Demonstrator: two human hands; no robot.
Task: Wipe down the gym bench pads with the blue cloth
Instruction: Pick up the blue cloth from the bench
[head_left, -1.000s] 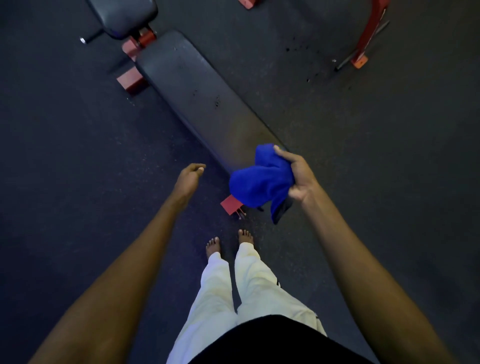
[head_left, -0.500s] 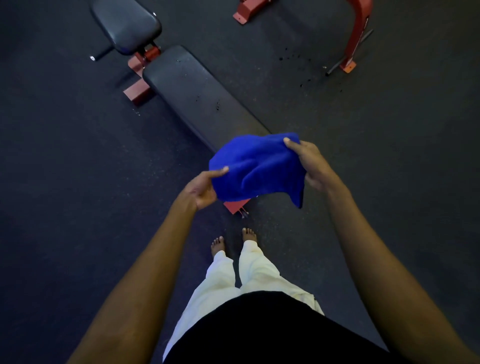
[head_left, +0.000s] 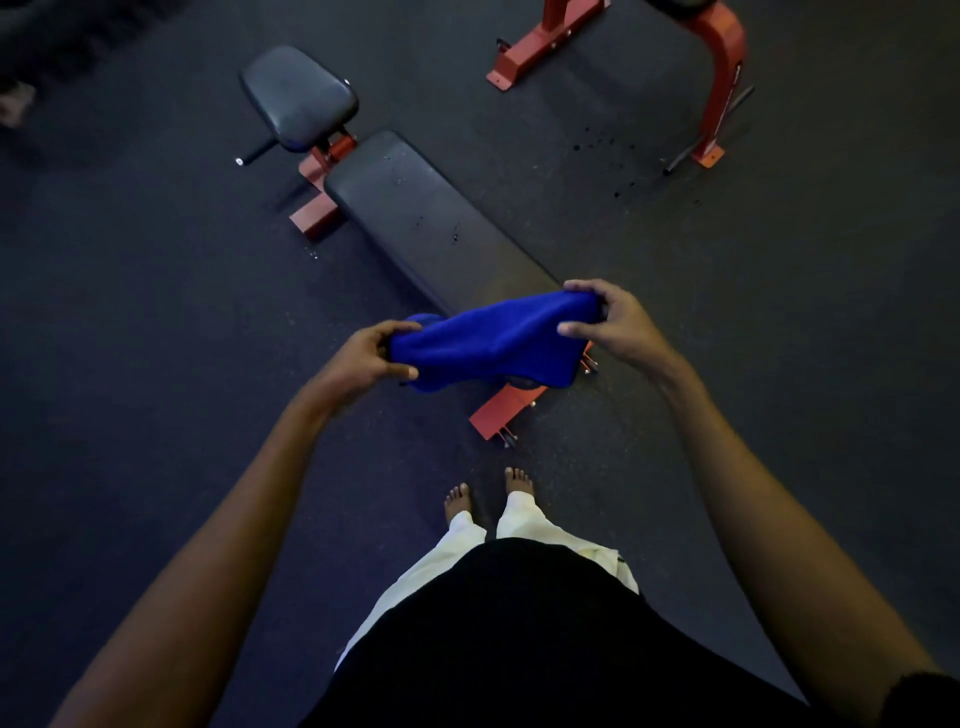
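Note:
A blue cloth (head_left: 493, 340) is stretched between both hands above the near end of the bench. My left hand (head_left: 371, 358) grips its left end and my right hand (head_left: 605, 325) grips its right end. The long black bench pad (head_left: 431, 223) runs diagonally away to the upper left, with small dark specks on it. Beyond it sits the smaller black seat pad (head_left: 298, 96). The cloth hides the pad's near end.
The bench's red frame shows at a near foot (head_left: 501, 410) and a far foot (head_left: 314, 215). A second red machine frame (head_left: 722, 78) stands at the upper right. Dark rubber floor lies all around, with black spots (head_left: 597, 143). My bare feet (head_left: 488, 491) stand just short of the bench.
My left hand came up and took hold of the cloth's left end. The bunched cloth, held in the right hand alone a second ago, is now pulled out wide between both hands.

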